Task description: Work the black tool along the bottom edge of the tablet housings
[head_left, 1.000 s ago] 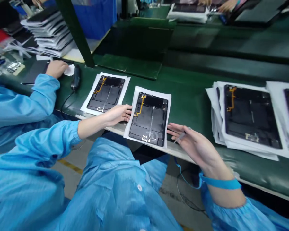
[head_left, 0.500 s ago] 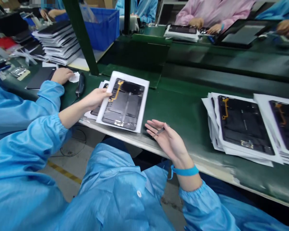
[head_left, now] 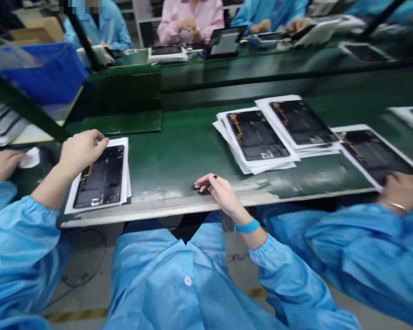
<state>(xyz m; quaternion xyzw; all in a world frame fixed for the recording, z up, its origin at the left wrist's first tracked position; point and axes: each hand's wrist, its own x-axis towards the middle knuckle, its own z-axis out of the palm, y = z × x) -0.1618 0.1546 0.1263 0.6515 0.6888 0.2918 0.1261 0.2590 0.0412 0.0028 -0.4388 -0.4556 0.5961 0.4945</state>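
My left hand (head_left: 78,150) is over the upper left part of a black tablet housing (head_left: 105,178) with an orange flex strip, lying on white sheets at the table's left front. Its fingers are curled close together; whatever they pinch is hidden. My right hand (head_left: 222,195), with a blue wrist strap, is above the table's front edge. Its fingers are bent around a small, thin dark tool (head_left: 200,190), mostly hidden. To its right, two overlapping stacks hold similar housings (head_left: 258,135) (head_left: 301,121) on white sheets.
At the right, a co-worker's hand (head_left: 404,190) touches another housing (head_left: 375,153). A neighbour's hand (head_left: 2,165) is at the far left, near a white scrap (head_left: 30,158). A blue bin (head_left: 48,73) and green post (head_left: 24,103) stand at the back left. Several people work opposite.
The view has turned right. My left hand has lowered the held housing with its white sheet onto the pile at the left. My right hand's fingers have curled in more.
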